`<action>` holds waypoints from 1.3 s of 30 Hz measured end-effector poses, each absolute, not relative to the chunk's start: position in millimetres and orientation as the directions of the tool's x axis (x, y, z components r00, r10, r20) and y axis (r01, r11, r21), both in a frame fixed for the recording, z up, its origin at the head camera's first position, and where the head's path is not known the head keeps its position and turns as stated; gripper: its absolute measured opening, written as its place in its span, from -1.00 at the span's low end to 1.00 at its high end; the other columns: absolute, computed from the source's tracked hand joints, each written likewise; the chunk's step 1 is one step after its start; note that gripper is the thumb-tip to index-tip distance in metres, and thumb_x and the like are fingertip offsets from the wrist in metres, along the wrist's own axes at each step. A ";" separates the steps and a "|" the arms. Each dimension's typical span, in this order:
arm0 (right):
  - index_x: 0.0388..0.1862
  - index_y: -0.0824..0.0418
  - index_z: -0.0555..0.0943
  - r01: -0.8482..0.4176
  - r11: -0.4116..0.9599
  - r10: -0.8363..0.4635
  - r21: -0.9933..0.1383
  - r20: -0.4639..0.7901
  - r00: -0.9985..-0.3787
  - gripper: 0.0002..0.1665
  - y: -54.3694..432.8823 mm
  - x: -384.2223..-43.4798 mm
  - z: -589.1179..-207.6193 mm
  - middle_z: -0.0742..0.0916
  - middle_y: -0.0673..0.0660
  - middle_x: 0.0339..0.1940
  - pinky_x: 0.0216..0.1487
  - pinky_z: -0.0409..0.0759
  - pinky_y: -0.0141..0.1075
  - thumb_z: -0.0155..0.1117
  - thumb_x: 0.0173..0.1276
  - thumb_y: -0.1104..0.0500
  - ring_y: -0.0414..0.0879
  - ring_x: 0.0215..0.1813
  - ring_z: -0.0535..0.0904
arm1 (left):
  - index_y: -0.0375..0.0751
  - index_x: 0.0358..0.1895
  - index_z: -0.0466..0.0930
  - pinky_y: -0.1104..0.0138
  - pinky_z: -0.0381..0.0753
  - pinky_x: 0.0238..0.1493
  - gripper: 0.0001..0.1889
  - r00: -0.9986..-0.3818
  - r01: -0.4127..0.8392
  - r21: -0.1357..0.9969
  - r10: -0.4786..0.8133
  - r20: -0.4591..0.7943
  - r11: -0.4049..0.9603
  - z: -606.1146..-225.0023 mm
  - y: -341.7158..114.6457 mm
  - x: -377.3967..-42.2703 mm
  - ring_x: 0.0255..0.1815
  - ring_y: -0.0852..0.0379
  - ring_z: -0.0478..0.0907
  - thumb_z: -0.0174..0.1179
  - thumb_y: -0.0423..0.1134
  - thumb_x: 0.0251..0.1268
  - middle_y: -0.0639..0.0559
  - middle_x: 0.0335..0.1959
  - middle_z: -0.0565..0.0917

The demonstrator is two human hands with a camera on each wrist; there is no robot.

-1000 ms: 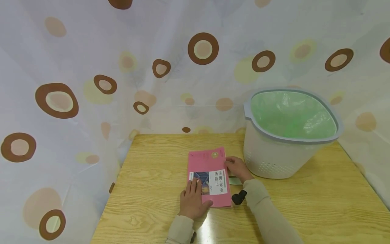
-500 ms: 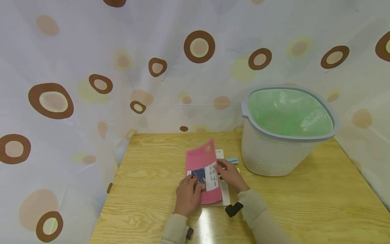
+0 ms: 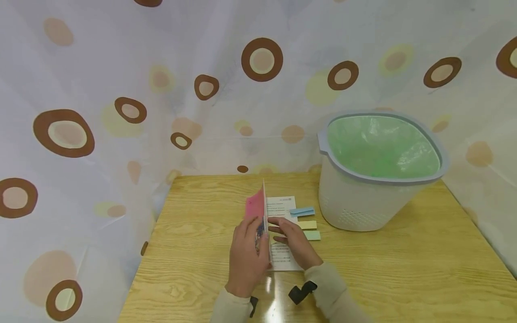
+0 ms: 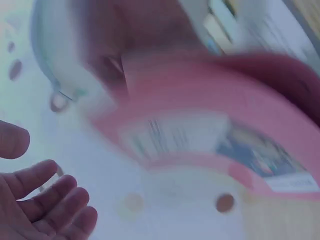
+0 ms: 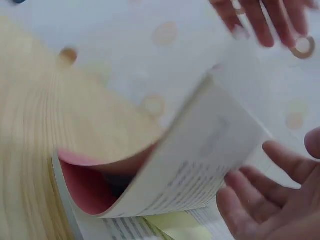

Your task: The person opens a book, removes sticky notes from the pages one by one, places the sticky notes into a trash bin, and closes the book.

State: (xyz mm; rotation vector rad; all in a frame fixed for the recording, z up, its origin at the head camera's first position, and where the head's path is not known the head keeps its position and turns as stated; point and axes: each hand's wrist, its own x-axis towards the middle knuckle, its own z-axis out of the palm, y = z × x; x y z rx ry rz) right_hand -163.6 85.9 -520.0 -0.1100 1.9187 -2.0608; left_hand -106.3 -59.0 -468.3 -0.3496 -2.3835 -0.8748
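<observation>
"Where was the book?"

"On the wooden table, to the left of the basket and near it. Its pink cover and a printed leaf were lifted; in the head view the raised part stood almost edge-on, over a printed page lying flat."

"How was the left hand placed?"

"On the cover side, its forearm coming in from the bottom of the head view. The left wrist view showed its palm, with the fingers side by side and gently bent, the thumb held well off them, and nothing pinched."

"And the right hand?"

"On the page side, angled in from the lower right. Its fingers were slightly spread and pointed at the raised leaf, thumb apart, gripping nothing. I couldn't tell whether the fingertips touched the paper."

"Was any writing legible?"

"Hardly. A white panel on the cover carried dark characters, blurred, beside a bluish picture. The printed lines were too small and soft to read. Blue, yellow and green tabs stuck out at the page's right edge."
</observation>
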 end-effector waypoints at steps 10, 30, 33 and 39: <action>0.50 0.43 0.19 0.265 -0.297 -0.552 -0.917 -0.061 -0.832 -0.32 92.8 -168.7 -538.8 0.25 0.35 0.58 0.39 0.44 -0.42 -0.30 0.67 -0.05 -0.02 0.56 0.30 | -0.34 -0.03 0.65 0.14 0.64 0.17 -0.76 -0.836 0.447 0.361 0.238 0.495 0.819 -496.8 -46.7 -97.8 0.12 -0.08 0.62 0.17 -0.41 0.25 -0.19 0.06 0.67; -0.05 0.19 0.70 -0.449 0.754 -0.352 -0.479 0.282 -0.892 -0.78 77.5 -144.2 -569.0 0.71 0.17 0.05 0.15 0.60 0.00 0.23 0.39 0.23 0.11 0.11 0.61 | -0.45 0.13 0.51 0.04 0.65 -0.04 -0.39 -0.965 -0.106 0.185 -0.146 0.218 0.977 -535.3 -90.3 -114.9 0.17 -0.22 0.48 0.46 -0.12 0.08 -0.35 0.20 0.51; -0.02 0.18 0.70 -0.444 0.789 -0.371 -0.425 0.247 -0.895 -0.75 78.4 -142.5 -573.7 0.70 0.16 0.07 0.16 0.59 -0.01 0.27 0.36 0.19 0.09 0.13 0.59 | -0.45 0.24 0.45 -0.06 0.54 0.20 -0.36 -0.971 -0.081 0.214 -0.125 0.202 0.974 -538.2 -95.6 -118.9 0.34 -0.30 0.37 0.44 -0.24 0.10 -0.40 0.35 0.40; 0.07 0.23 0.66 -0.415 0.799 -0.393 -0.435 0.144 -0.908 -0.64 76.3 -141.1 -567.3 0.64 0.20 0.16 0.05 0.58 0.06 0.29 0.32 0.16 0.15 0.18 0.53 | -0.20 0.28 0.51 -0.19 0.30 0.43 -0.32 -0.981 0.124 0.150 0.099 0.165 0.981 -542.7 -99.9 -125.6 0.52 -0.31 0.19 0.42 -0.46 -0.04 -0.23 0.50 0.30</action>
